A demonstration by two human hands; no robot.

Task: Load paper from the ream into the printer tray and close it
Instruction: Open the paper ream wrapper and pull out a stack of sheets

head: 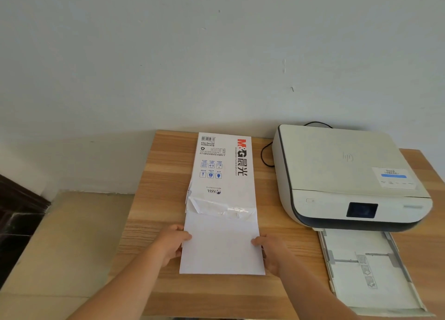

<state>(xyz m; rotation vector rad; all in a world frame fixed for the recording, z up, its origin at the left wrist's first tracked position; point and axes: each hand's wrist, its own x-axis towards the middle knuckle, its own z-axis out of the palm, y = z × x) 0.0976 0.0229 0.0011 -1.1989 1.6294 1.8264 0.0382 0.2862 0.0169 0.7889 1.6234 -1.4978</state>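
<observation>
Pinching the exposed paper stack [221, 245] by both long edges, left hand [172, 244] and right hand [273, 253], sheets half out of the torn ream [224, 168] mid-surface [163, 175]. Uneven pull likely to fan or crease sheets. One ream, one printer [342, 172], one tray [368, 271] pulled open, apparently empty.

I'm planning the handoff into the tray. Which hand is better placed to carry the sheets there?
Right. The right hand grips the paper stack on the edge facing the open printer tray, which lies to its right; the left hand holds the far edge.
</observation>
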